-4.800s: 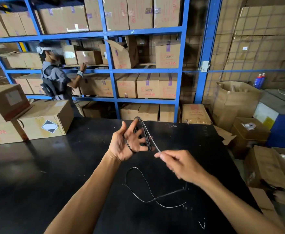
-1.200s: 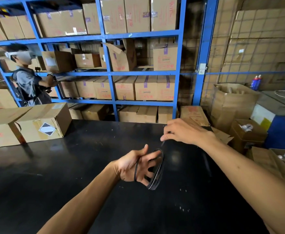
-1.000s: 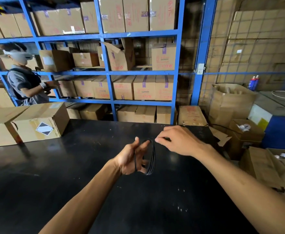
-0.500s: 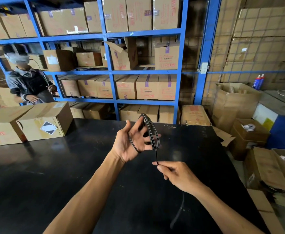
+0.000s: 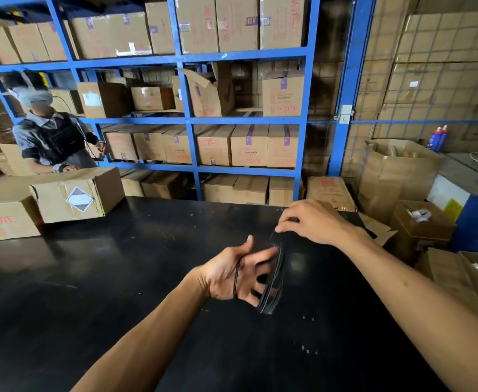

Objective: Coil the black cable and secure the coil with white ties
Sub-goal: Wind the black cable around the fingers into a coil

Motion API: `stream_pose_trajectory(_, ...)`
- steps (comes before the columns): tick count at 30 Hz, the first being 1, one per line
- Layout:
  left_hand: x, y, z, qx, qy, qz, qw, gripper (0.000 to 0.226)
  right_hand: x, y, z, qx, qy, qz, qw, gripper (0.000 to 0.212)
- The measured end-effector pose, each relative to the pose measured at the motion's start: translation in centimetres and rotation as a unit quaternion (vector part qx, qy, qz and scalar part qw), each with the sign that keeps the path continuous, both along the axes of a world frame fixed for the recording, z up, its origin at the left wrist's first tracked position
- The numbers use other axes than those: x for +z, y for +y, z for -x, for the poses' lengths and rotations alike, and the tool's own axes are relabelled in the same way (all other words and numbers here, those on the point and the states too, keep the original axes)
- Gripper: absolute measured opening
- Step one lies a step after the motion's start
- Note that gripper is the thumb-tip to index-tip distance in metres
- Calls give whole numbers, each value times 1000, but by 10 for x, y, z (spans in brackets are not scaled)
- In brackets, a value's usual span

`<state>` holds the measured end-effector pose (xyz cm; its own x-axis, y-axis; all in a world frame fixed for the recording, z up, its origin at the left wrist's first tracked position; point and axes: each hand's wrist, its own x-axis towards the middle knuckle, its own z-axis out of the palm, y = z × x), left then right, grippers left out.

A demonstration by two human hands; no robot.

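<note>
The black cable [image 5: 274, 284] is wound in several loops around my left hand [image 5: 235, 274], which is held palm up over the black table [image 5: 90, 292] with fingers spread inside the coil. My right hand [image 5: 311, 222] hovers just above and beyond the coil, with thumb and forefinger pinched on the cable's free end. The loose end is thin and dark against the table, so its length is hard to see. No white ties are visible near my hands.
Two cardboard boxes [image 5: 76, 193] stand at the table's far left. A person [image 5: 48, 137] stands behind them by the blue shelving [image 5: 246, 120] stacked with boxes. Open cartons [image 5: 421, 222] crowd the floor to the right of the table.
My right hand swung from below the coil up and over it, carrying the cable end. My left hand dropped lower and tilted, with another loop laid on.
</note>
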<state>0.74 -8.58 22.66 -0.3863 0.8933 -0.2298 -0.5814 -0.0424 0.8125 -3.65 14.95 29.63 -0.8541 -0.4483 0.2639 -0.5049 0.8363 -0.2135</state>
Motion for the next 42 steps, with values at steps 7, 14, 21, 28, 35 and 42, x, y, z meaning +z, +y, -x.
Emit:
stream_pose_trajectory(7,-4,-7,20,192,-46,-46,979,68,-31,-19,-36,4,60,103,993,23)
stream_pose_trajectory(14,4,-3,24,280,-64,-132,949,65,-78,-35,-69,-59,9,333,941,21)
stream_pose_trajectory(21,7,6,19,279,-54,-153,947,66,-77,-34,-64,-125,-111,411,896,4)
stream_pose_trajectory(28,12,18,19,326,-46,-116,937,67,-69,-43,-62,-154,-61,307,937,8)
stream_pose_trajectory(35,13,19,20,359,-17,-61,931,72,-52,-48,-60,-164,-115,257,945,40)
stream_pose_trajectory(42,11,22,20,339,35,13,940,88,-58,-56,-53,-195,-159,283,926,25)
